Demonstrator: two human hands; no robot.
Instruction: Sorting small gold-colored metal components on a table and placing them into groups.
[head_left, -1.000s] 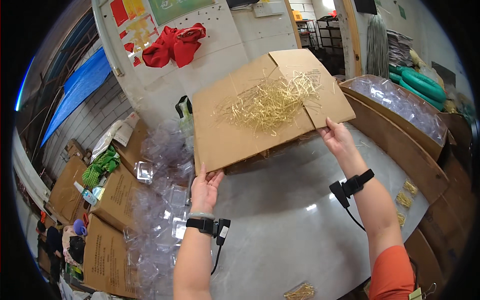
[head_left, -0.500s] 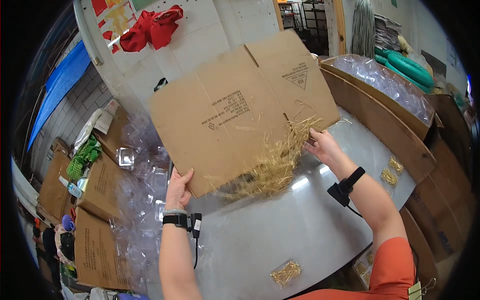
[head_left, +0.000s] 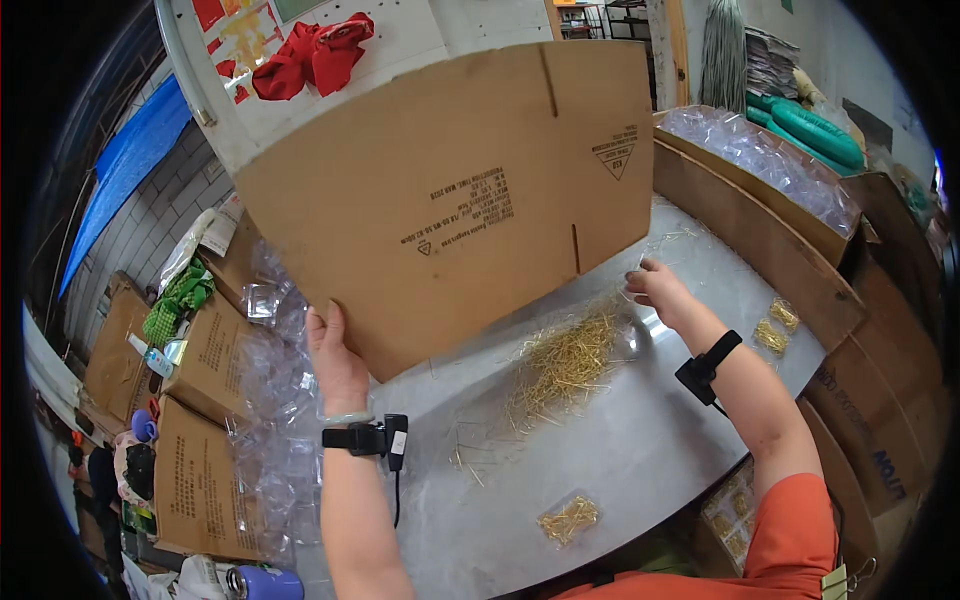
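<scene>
A large flat cardboard sheet (head_left: 380, 290) with printing on it stands tilted above the grey table. At its lower left edge my left hand (head_left: 337, 355) grips it, thumb on the near face. Just below its lower right corner is my right hand (head_left: 662, 290), off the sheet, its fingers loosely bent and apart, apparently holding nothing. A heap of thin gold wire-like pieces (head_left: 565, 365) lies on the table between my hands, below the sheet. Some loose pieces (head_left: 465, 455) lie nearer me. Close to the front edge sits a small clear pack of gold pieces (head_left: 568, 520).
Two more gold packs (head_left: 775, 328) lie at the table's (head_left: 440, 520) right side. Clear plastic boxes (head_left: 275, 430) crowd the left edge beside cardboard cartons (head_left: 200, 480). A carton of clear plastic boxes (head_left: 770, 160) stands at the back right. Red cloth (head_left: 315, 55) hangs ahead.
Gold pieces have slid off the cardboard sheet into a heap on the table. The sheet has risen and shifted left in my left hand. My right hand has let go of it.
</scene>
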